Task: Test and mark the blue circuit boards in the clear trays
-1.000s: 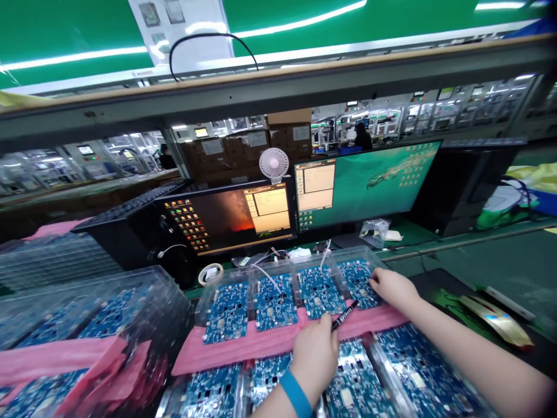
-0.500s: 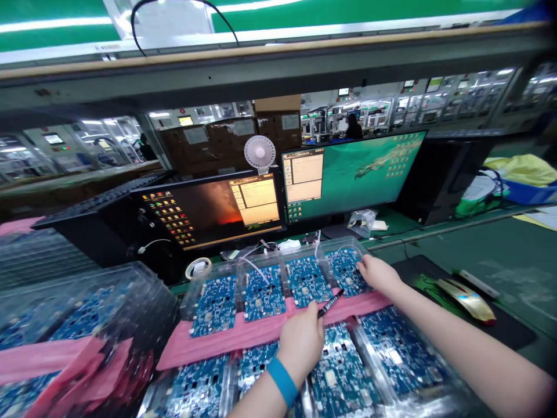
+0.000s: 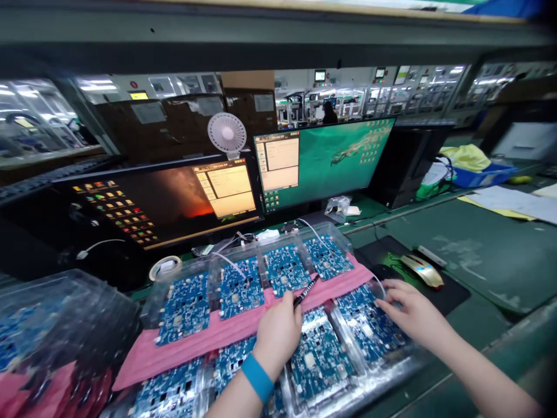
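Note:
My left hand (image 3: 278,328), with a blue band on the wrist, is closed around a black pen (image 3: 307,292). The pen points up and right over a pink strip (image 3: 243,325) laid across a clear plastic tray (image 3: 361,380). Blue circuit boards (image 3: 287,267) sit in two rows of the tray's compartments. At the tray's right side my right hand (image 3: 407,307) pinches a thin white cable (image 3: 380,285) beside the front right circuit board (image 3: 369,325). Other white cables (image 3: 230,264) lie over the back-row boards.
A stack of similar trays (image 3: 82,313) stands at the left. Two monitors (image 3: 335,162) and a small fan (image 3: 227,133) are behind the tray. To the right lie a gold mouse (image 3: 422,271) on a black pad, and a blue bin (image 3: 483,174). A tape roll (image 3: 165,268) sits behind the tray.
My right hand has come from the back right board toward the front right one, with a white cable at its fingers. My left hand still holds the pen. The view has shifted right and down.

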Demonstrator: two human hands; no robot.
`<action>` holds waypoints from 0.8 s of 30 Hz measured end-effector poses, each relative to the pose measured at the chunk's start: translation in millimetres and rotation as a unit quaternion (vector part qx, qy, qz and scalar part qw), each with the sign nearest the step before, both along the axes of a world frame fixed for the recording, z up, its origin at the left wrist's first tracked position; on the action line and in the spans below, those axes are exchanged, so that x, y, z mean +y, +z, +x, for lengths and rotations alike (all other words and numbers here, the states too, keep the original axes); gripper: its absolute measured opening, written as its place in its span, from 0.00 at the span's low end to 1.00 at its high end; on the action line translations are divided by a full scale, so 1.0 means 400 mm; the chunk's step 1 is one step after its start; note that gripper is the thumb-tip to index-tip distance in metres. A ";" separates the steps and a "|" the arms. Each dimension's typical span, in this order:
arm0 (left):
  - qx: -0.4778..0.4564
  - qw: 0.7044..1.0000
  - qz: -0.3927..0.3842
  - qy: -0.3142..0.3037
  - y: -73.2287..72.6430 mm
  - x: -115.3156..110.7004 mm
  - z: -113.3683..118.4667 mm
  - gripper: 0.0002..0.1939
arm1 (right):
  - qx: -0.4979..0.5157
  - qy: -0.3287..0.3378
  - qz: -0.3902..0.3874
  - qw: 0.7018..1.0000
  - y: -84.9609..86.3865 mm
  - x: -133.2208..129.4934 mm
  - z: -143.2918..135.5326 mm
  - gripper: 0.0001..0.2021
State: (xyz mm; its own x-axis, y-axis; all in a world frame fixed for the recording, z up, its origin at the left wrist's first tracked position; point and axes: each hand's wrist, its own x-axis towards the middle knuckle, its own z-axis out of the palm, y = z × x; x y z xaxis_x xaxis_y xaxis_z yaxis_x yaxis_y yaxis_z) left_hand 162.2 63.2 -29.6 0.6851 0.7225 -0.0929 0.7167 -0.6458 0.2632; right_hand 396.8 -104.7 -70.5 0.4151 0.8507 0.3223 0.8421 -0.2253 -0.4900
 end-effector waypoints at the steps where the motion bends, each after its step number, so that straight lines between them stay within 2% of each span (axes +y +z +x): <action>1: 0.003 1.000 0.001 0.000 0.003 -0.001 0.001 0.06 | -0.013 -0.006 -0.007 1.000 -0.006 -0.002 -0.002 0.15; 5: 0.019 1.000 0.002 0.002 0.012 -0.005 0.002 0.07 | -0.033 0.010 -0.053 0.998 -0.006 0.006 -0.002 0.13; 10: 0.028 0.999 -0.022 0.000 0.018 -0.006 0.004 0.07 | -0.037 0.012 -0.064 0.997 -0.001 0.003 -0.004 0.13; 19: 0.014 1.000 -0.009 -0.005 0.009 -0.006 0.003 0.07 | -0.079 0.037 -0.105 0.991 0.000 0.005 -0.005 0.10; 24: 0.014 1.000 -0.008 -0.007 0.006 -0.005 0.003 0.07 | -0.092 0.042 -0.162 0.982 0.001 0.006 -0.015 0.09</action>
